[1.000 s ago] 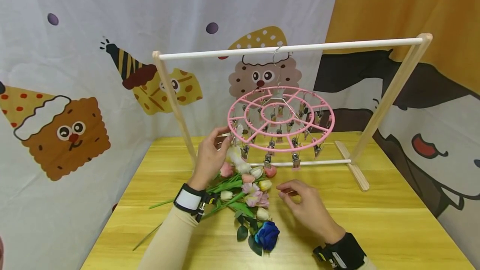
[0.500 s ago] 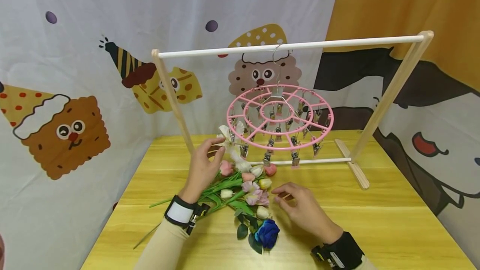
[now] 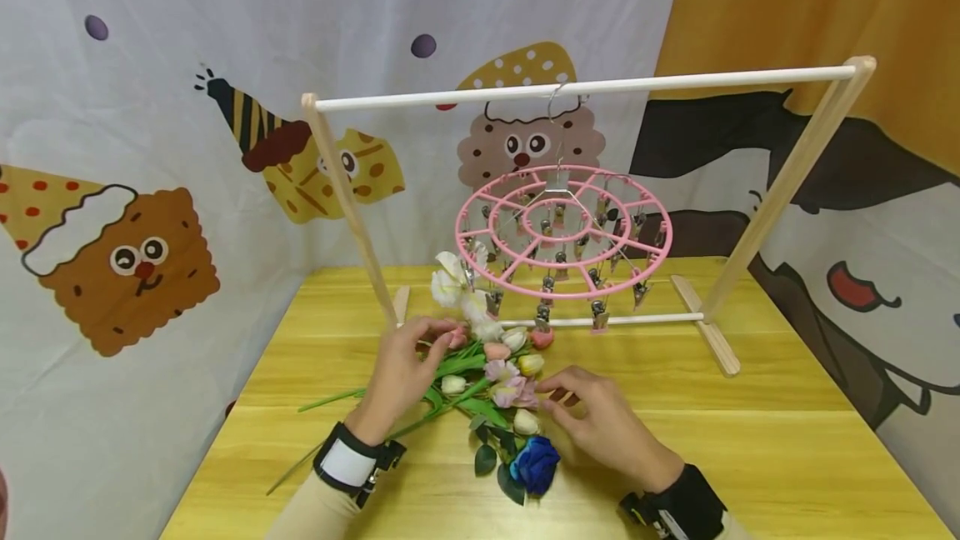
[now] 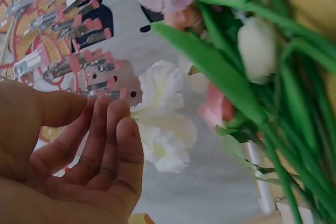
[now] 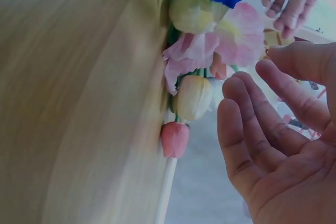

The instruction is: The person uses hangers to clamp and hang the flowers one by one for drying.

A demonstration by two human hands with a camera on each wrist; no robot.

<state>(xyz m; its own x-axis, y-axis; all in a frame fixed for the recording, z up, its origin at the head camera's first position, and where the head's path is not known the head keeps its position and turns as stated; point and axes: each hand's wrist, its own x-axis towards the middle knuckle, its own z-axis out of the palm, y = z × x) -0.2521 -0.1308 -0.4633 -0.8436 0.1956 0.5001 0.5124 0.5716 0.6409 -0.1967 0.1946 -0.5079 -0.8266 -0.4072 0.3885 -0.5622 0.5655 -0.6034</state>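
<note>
flowers (image 3: pixel 510 391): on the counter (image 3: pixel 787 465), stems crossed; lifting one could drag others.
left hand (image 3: pixel 400 367): loosely curved, empty, near the pink bloom (image 3: pixel 457 337).
right hand (image 3: pixel 603 422): loosely spread, empty, beside the flowers.
ring (image 3: pixel 577 296): white bloom (image 3: pixel 448 286) at left edge; uneven load might tilt it.

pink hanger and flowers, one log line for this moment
pink hanger: hung from white rail | left hand: empty, near pink bloom | right hand: empty, beside lilac flower | white flower: at hanger's left rim
</note>
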